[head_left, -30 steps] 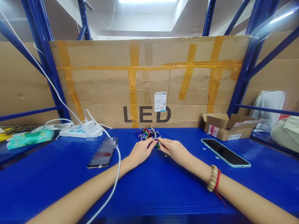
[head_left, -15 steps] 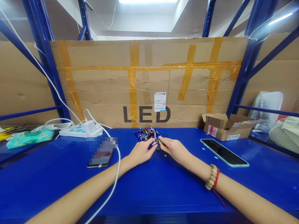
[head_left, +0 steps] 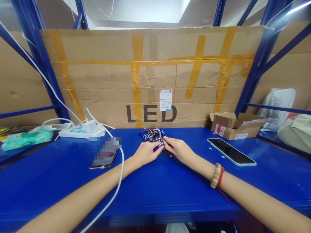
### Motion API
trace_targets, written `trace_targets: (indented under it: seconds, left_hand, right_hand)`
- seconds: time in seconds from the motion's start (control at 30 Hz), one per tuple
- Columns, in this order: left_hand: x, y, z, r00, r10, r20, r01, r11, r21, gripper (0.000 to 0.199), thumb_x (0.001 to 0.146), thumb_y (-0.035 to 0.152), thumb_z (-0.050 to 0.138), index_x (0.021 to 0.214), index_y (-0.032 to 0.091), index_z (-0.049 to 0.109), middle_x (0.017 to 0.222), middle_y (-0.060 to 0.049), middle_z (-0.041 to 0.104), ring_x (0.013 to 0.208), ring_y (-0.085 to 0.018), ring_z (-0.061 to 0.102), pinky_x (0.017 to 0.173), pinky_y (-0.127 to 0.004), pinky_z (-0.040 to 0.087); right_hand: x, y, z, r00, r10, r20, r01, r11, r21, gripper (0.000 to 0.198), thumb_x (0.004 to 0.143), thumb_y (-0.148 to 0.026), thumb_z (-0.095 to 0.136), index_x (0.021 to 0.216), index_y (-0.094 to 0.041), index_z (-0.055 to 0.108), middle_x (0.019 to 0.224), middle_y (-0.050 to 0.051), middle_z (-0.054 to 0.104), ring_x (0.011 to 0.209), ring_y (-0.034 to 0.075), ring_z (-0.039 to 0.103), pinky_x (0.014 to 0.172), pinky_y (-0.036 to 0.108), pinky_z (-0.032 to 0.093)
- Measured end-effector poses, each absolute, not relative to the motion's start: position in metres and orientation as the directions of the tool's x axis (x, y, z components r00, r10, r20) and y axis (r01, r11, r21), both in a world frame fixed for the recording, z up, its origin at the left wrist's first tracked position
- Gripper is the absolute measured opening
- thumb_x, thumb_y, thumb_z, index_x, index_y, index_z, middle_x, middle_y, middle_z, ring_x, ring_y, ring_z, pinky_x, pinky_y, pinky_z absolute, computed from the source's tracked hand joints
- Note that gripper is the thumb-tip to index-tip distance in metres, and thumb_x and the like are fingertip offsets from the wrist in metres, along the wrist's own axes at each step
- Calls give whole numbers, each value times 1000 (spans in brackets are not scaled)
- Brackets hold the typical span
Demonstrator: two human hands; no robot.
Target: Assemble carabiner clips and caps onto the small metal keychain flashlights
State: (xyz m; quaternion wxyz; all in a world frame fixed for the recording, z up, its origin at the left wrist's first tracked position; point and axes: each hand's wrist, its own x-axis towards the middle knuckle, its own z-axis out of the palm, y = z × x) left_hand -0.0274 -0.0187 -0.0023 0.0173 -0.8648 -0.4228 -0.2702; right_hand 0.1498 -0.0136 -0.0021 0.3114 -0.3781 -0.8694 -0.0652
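A small pile of shiny little cylinders point(head_left: 148, 134), blue, red, green and silver, lies at the back middle of the blue tabletop. They look like batteries or small metal tubes; the exact kind is too small to tell. My left hand point(head_left: 145, 152) is closed on a purple-blue cylinder point(head_left: 158, 147) at the pile's front edge. Close beside it, my right hand point(head_left: 179, 149) pinches with thumb and fingers at a small green piece point(head_left: 165, 141), mostly hidden by the fingertips. The fingertips of both hands nearly meet.
A phone point(head_left: 104, 158) lies on the left, with a white cable point(head_left: 121, 171) crossing over my left forearm. Behind it sits a power strip point(head_left: 77, 132). On the right are a light-blue-cased phone point(head_left: 230, 152) and an opened cardboard box point(head_left: 236, 127). A large cardboard sheet point(head_left: 107, 90) stands behind.
The camera view has tilted down slightly, so everything sits higher in the frame. Both hands stay together at the pile, with only small finger movements.
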Motion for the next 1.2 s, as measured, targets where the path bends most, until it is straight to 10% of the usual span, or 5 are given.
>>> trace_targets:
  seconds: [0.33,0.7,1.2]
  left_hand:
    - [-26,-19,0,516,743,427,771,-620,148,32,90,37,34,102,22,60,77,-2,69,67,-17,65,59,-22,43]
    - [-26,-22,2,515,742,429,760,-627,171,37,92,35,28,121,22,47,87,-3,70,72,-18,67,66,-25,48]
    - [-27,-21,-1,565,663,491,702,-699,134,39,92,33,31,124,19,49,87,-5,70,73,-18,67,69,-24,48]
  right_hand:
    - [150,-13,-1,-466,628,624,656,718,-232,24,90,-24,39,95,-14,61,87,11,67,78,19,62,72,28,47]
    - [146,-13,2,-294,809,509,397,588,-705,36,84,-42,43,90,-14,63,57,-2,50,45,9,42,44,20,37]
    - [154,-12,5,-373,802,466,331,584,-741,41,84,-45,44,104,-13,61,61,-2,50,47,7,42,43,19,37]
